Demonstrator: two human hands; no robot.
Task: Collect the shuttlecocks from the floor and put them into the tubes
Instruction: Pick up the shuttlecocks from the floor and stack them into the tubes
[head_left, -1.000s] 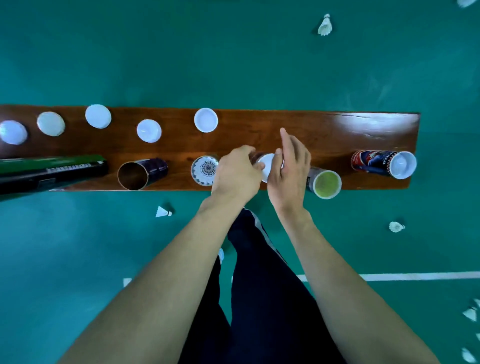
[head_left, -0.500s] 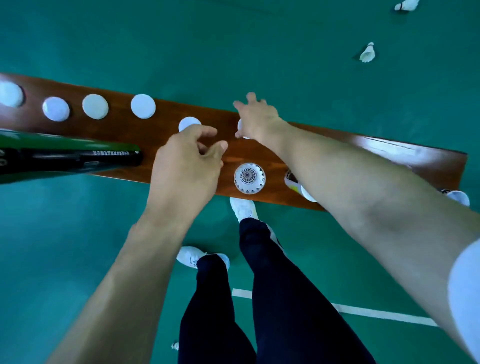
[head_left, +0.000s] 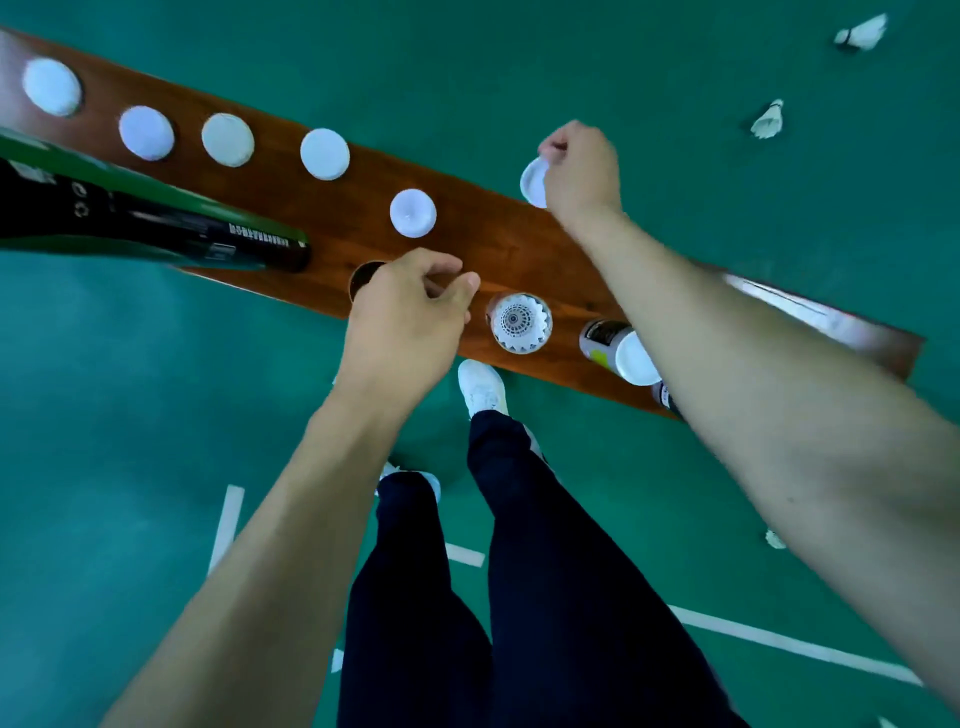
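My right hand (head_left: 582, 171) pinches a white cap (head_left: 532, 182) at the far edge of the wooden bench (head_left: 493, 249). My left hand (head_left: 405, 322) hovers with curled fingers and nothing visible in them. It partly covers an open dark tube (head_left: 361, 275). Just right of it stands a tube full of shuttlecocks (head_left: 519, 322), uncapped. A capped tube (head_left: 631, 358) is beside my right forearm. Loose shuttlecocks lie on the green floor at the far right (head_left: 768, 120), the top right corner (head_left: 862, 34) and the right, below my arm (head_left: 775, 539).
Several white caps, one of them (head_left: 413, 213), lie in a row along the bench. A long green and black tube (head_left: 156, 223) juts in from the left. My legs and white shoe (head_left: 483, 387) stand close to the bench's near edge. White court lines cross the floor.
My right hand left the capped tube, reached to the bench's far edge and picked up a white cap. My left hand moved left, over the open dark tube. The view swung left.
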